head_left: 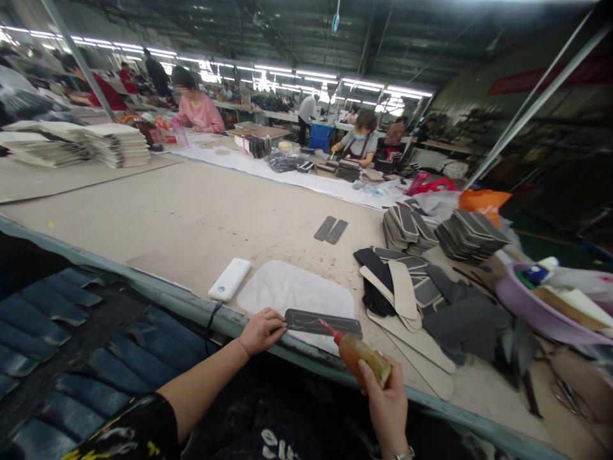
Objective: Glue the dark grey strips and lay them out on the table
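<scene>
A dark grey strip-shaped piece (306,317) with rounded corners lies across a pale rounded sheet (292,287) at the table's near edge. My left hand (264,329) pinches the strip's left end between thumb and fingers. In my right hand (387,396) is a tilted squeeze bottle (361,361) of amber-brown liquid with a red nozzle. Its tip points down and left, at or just above the strip's surface; contact is hard to tell. A thin, light line shows along the strip.
A white power bank (230,280) with a cable lies left of the sheet. Two dark strips (331,230) lie farther back. At right are loose cut pieces (407,294), stacked dark pieces (472,236) and a purple basin (536,313). Co-workers sit beyond the table.
</scene>
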A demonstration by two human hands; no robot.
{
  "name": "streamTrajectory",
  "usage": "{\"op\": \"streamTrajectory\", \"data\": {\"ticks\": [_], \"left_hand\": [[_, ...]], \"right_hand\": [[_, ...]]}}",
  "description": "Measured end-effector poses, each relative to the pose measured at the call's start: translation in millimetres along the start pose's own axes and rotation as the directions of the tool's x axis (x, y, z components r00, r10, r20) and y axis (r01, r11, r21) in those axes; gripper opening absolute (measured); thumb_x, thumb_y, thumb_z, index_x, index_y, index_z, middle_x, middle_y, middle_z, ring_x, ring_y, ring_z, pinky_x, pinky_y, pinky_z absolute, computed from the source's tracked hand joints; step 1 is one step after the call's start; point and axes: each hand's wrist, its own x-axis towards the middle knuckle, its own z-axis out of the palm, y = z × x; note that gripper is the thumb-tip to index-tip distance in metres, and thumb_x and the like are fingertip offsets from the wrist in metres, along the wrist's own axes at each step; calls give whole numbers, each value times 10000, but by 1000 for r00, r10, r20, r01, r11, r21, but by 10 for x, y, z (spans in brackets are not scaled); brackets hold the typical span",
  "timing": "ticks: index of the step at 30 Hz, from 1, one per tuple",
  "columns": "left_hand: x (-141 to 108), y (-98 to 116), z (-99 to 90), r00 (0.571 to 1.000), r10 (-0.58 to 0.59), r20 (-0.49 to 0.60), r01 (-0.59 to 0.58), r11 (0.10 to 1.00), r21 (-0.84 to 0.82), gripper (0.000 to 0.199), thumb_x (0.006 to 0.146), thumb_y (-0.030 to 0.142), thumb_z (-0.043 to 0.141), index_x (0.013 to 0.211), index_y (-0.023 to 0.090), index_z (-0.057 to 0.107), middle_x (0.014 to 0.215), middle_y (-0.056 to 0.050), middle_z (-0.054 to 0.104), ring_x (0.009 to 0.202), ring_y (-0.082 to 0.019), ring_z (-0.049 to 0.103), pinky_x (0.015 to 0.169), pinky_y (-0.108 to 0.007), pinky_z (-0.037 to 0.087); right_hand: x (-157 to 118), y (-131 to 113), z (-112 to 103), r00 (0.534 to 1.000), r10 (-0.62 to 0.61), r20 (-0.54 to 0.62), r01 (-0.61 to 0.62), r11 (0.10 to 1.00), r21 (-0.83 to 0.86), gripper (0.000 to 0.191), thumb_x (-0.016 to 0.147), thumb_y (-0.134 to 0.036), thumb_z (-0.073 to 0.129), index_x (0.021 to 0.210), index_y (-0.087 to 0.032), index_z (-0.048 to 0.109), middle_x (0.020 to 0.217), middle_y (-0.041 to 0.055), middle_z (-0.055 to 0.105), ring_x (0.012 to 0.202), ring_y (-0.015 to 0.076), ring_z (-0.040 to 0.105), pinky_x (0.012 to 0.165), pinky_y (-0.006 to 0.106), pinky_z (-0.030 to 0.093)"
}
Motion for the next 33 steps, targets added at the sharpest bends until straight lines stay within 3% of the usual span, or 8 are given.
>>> {"op": "streamTrajectory", "data": {"ticks": [4,9,12,17,21,25,29,33], "left_hand": [[64,30,-43,996,-27,83,26,1000,12,203,881,227,510,874,207,711,901,-57,665,871,-166,593,812,-289,486],[211,17,-121,942,-61,331,53,998,33,221,854,166,493,836,207,710,865,-37,640,816,-141,619,762,-231,482],[259,-10,-146,935,-61,350,60,998,12,194,848,166,511,856,202,702,870,-35,634,808,-136,622,764,-221,477],[248,-25,-145,939,-61,339,50,998,40,145,854,174,526,847,194,669,830,-27,621,782,-134,608,725,-216,461],[234,-8,-145,944,-49,326,35,998,49,146,865,174,513,870,194,657,843,-26,626,784,-131,604,722,-214,454],[230,1,-137,948,-56,314,36,997,70,154,861,165,504,870,198,654,828,-21,629,760,-129,597,712,-219,454],[222,-5,-120,949,-70,308,50,996,74,170,862,170,493,883,200,659,827,-27,639,772,-141,604,717,-232,460],[234,5,-122,939,-118,324,91,991,96,175,860,177,490,871,203,663,835,-32,651,793,-152,613,728,-242,460]], "right_hand": [[53,49,-155,1000,21,-11,-20,994,103,696,582,-602,726,1119,-213,516,1004,45,603,667,169,569,478,264,485],[202,196,-372,997,62,-40,-47,948,314,672,604,-537,749,1139,-211,505,915,12,599,607,133,528,446,233,444],[223,212,-423,997,46,-54,-26,947,319,649,604,-524,755,1120,-210,517,903,8,603,610,135,532,446,233,439],[42,75,-96,997,-29,69,14,978,208,600,619,-534,731,1078,-210,519,845,5,614,604,161,549,468,272,455],[-62,-28,353,966,-232,118,219,970,110,461,687,-488,681,1027,-208,544,898,35,640,791,206,603,722,340,509],[-41,-63,670,916,-372,150,373,928,28,379,727,-430,647,1027,-216,558,955,38,639,865,201,599,808,349,489],[-21,-44,761,892,-415,180,426,905,-24,342,743,-409,630,1018,-216,564,961,40,632,883,204,593,819,356,483],[-29,-25,620,916,-361,172,373,927,-38,373,739,-441,637,1021,-209,560,963,49,634,876,213,589,824,374,480]]}}
